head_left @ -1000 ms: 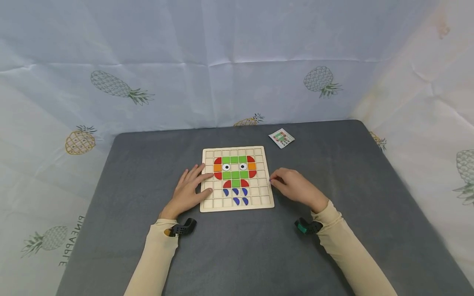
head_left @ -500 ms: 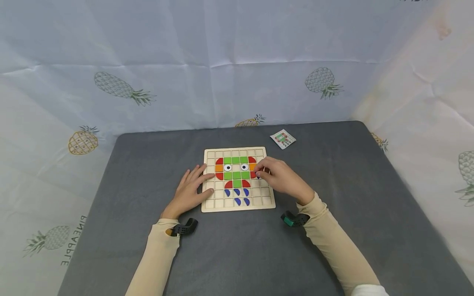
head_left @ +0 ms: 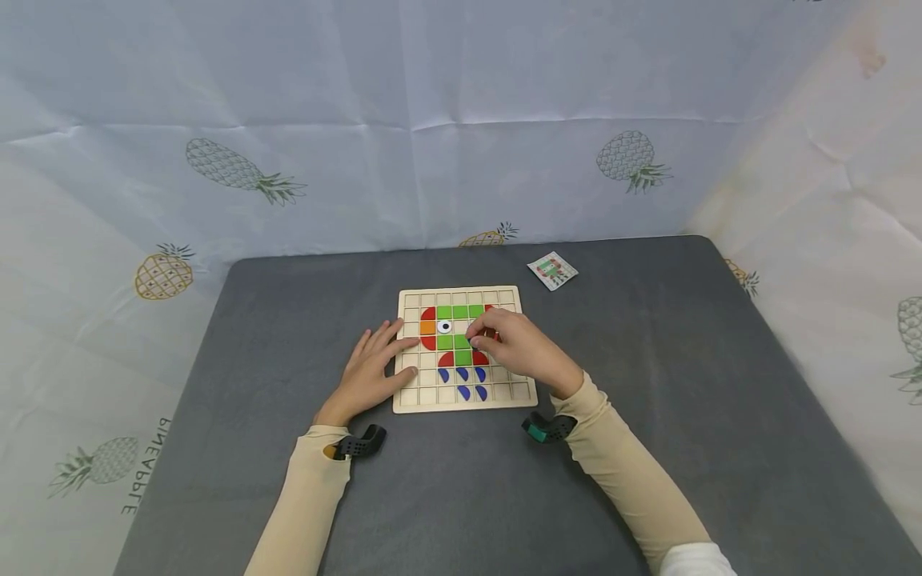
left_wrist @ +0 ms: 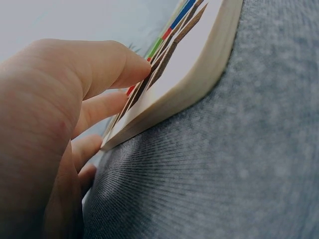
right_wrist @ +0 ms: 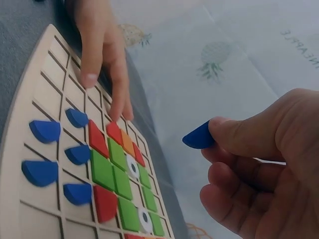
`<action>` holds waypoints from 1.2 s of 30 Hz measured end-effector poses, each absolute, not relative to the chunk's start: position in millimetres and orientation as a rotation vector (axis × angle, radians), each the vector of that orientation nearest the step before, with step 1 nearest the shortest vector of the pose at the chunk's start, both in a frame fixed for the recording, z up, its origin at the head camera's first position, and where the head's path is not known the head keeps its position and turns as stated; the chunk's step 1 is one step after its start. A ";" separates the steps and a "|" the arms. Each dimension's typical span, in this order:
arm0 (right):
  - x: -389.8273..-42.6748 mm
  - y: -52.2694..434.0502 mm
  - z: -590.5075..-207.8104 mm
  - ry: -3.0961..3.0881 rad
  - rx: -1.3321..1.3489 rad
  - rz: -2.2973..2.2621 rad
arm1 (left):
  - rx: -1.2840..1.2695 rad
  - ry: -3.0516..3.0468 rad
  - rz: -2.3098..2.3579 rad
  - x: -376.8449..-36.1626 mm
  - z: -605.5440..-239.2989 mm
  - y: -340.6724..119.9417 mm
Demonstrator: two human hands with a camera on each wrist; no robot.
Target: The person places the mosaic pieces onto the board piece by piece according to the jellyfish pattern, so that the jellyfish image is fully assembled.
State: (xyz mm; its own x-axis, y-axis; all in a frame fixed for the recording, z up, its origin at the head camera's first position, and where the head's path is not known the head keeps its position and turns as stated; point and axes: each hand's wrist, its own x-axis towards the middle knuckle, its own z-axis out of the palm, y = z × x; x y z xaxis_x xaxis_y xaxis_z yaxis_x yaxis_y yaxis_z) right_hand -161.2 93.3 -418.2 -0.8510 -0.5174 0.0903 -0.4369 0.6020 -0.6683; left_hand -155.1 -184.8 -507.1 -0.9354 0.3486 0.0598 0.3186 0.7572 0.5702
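Observation:
A wooden grid board [head_left: 413,400] lies on the grey table and carries a figure of green, red and orange tiles with white eye pieces [head_left: 444,326] and several blue teardrop pieces [head_left: 462,374]. My left hand [head_left: 385,352] rests flat on the board's left edge with its fingers straight, also seen as the left hand [right_wrist: 102,59] and the left hand [left_wrist: 107,79] against the board [left_wrist: 199,74]. My right hand [head_left: 479,339] hovers over the figure's right side and hides it. In the right wrist view the right hand [right_wrist: 212,142] pinches a blue piece [right_wrist: 198,137] above the board [right_wrist: 45,84].
A small picture card [head_left: 552,270] lies on the table [head_left: 684,360] behind the board to the right. Pineapple-print cloth [head_left: 461,120] walls the back and sides. A black wrist camera mount [head_left: 358,443] sits on each sleeve.
My right hand has moved left from beside the board's right edge to over the figure's right half, covering the right eye. The left hand has stayed put.

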 end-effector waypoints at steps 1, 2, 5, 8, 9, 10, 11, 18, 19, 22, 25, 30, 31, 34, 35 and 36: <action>-161.4 90.5 -419.2 2.697 -0.814 -1.088 | 0.549 2.899 0.926 -155.2 -507.0 -184.9; -161.6 87.8 -420.5 2.684 -0.817 -1.087 | 0.548 2.901 0.924 -155.2 -507.0 -184.9; -162.2 81.2 -425.8 2.654 -0.848 -1.073 | 0.563 2.906 0.918 -155.1 -507.2 -184.9; -162.3 76.8 -431.2 2.643 -0.897 -1.050 | 0.581 2.912 0.924 -154.7 -508.5 -184.4; -162.2 75.6 -432.7 2.642 -0.914 -1.042 | 0.586 2.914 0.929 -154.8 -509.0 -184.4; -162.0 74.3 -433.8 2.641 -0.928 -1.032 | 0.596 2.916 0.939 -154.7 -509.1 -184.4; -161.6 73.0 -434.8 2.639 -0.937 -1.023 | 0.604 2.921 0.946 -154.8 -509.5 -184.6; -156.5 62.8 -441.5 2.633 -0.923 -0.903 | 0.599 2.921 0.937 -155.8 -508.8 -185.4; -155.3 61.1 -442.7 2.634 -0.909 -0.886 | 0.598 2.918 0.936 -155.8 -508.8 -185.5; -151.4 56.0 -445.4 2.645 -0.876 -0.820 | 0.596 2.908 0.936 -155.3 -508.8 -186.1; -147.9 51.3 -448.4 2.678 -0.863 -0.736 | 0.592 2.902 0.935 -155.1 -508.7 -186.6; -142.6 44.4 -451.2 2.721 -0.887 -0.655 | 0.592 2.901 0.942 -154.8 -506.7 -186.8; -141.6 43.2 -451.6 2.727 -0.889 -0.644 | 0.593 2.903 0.944 -154.7 -506.3 -186.6; -138.6 40.0 -453.1 2.761 -0.884 -0.601 | 0.590 2.901 0.948 -154.4 -505.4 -186.0; -137.7 39.0 -453.7 2.775 -0.880 -0.589 | 0.588 2.898 0.953 -154.3 -505.2 -186.0; -136.8 38.3 -454.2 2.794 -0.875 -0.571 | 0.586 2.896 0.958 -154.2 -505.1 -185.9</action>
State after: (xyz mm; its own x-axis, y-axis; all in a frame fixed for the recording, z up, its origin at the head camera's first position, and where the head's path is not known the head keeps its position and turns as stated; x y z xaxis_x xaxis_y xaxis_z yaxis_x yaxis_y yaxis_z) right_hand -136.8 38.3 -454.2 -0.8163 -0.5765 -0.0365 -0.5159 0.7560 -0.4029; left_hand -154.2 -185.9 -505.1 -0.9281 0.3628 0.0833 0.3410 0.7387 0.5814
